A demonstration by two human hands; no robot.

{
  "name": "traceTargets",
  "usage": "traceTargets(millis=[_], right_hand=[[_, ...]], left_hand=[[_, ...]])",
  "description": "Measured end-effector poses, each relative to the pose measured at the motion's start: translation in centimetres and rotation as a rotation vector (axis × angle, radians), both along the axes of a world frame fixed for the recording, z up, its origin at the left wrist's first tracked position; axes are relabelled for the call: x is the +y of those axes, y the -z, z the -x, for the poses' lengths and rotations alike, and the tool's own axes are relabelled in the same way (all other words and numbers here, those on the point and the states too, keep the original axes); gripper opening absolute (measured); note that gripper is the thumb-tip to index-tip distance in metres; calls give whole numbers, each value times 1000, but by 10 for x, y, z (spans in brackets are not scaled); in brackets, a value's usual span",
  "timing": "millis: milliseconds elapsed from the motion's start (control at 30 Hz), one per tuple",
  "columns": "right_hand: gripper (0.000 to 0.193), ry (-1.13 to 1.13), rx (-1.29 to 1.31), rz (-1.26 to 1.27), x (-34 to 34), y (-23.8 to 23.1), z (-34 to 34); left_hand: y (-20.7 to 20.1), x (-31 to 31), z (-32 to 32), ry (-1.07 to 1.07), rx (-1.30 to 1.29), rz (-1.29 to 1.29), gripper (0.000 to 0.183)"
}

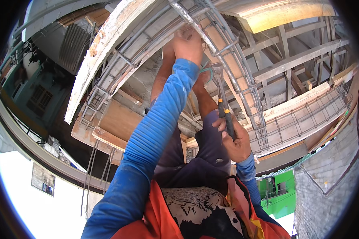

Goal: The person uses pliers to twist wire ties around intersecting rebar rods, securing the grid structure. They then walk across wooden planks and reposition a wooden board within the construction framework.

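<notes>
Beside the left edge of the near rebar cage (230, 75), in the grasp of the right hand (237, 141): pincers (221, 106), black-handled with yellow bands. Runs lengthwise up and away from the right fingers, leaning slightly left, metal head well past the fingertips and just beside the bar along the cage's left edge; whether touching it, cannot tell. Held toward the lower end, fingers and thumb curled around the handles.

At the head end, nearer to the left hand (187, 46) than to the right: up and left from there, against the cage's left edge, toward its far end. Turns chiefly, as a judgement, on that short gap between tool head and left hand. Left fingers bent inward among the bars, tips partly hidden; whether pinching anything, cannot tell.

Beneath the tool, bare lower legs (208, 102), then dark purple shorts (209, 143). From the lower left, slanting up to the left hand, a blue sleeve (147, 119). Farther left, a second rebar cage (127, 61), with a pale timber board (99, 55) along the outer edge and a plywood panel (115, 119) by the near corner. Off the near cage's right edge, timber framing (301, 59) and a pale plank (295, 102).
</notes>
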State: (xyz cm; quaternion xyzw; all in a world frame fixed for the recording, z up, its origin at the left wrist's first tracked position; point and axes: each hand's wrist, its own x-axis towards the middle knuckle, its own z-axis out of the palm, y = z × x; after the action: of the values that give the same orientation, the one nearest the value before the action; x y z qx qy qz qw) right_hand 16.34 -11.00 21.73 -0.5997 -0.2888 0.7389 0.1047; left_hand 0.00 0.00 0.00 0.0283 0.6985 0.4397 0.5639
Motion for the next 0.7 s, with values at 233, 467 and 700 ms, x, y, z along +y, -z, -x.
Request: traceTargets(millis=[233,467,700], right_hand=[[16,93,-101,-272,22,5,6],[18,-159,-558,-711,62,11,5],[34,-460,-1037,-1271,173,64,-29]], left_hand=[[-7,4,4,89,-73,-95,32],[1,-11,13,576,474,-145,40],[-8,-8,10,425,218,-98,41]])
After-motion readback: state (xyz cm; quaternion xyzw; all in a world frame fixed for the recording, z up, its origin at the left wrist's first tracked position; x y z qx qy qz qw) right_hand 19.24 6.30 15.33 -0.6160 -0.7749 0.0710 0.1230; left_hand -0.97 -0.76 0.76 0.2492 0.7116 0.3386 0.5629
